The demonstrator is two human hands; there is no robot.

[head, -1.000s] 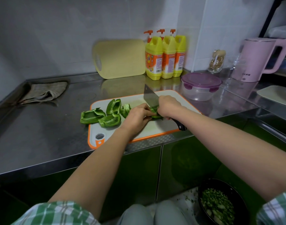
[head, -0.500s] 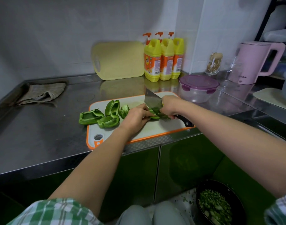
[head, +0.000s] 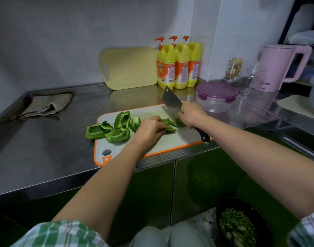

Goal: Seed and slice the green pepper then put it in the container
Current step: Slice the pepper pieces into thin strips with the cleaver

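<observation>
On the white cutting board with an orange rim (head: 170,141), my left hand (head: 149,130) holds down a piece of green pepper (head: 169,126) with curled fingers. My right hand (head: 191,114) grips the black handle of a cleaver (head: 171,102), whose blade stands tilted over that piece, its edge among cut green slices (head: 177,123). Several larger pepper pieces (head: 109,129) lie at the board's left end, one partly off it. A clear container with a purple lid (head: 216,98) stands behind the board on the right, lid on.
The steel counter (head: 45,148) carries a folded cloth (head: 45,105) at the left. A yellow board (head: 129,68), three yellow bottles (head: 177,65), a glass jar (head: 233,70) and a pink kettle (head: 277,68) line the back. A black bowl of scraps (head: 241,225) sits on the floor.
The cleaver has risen and shifted to the right, leaving cut slices beside my left fingers. My left hand stays on the pepper piece.
</observation>
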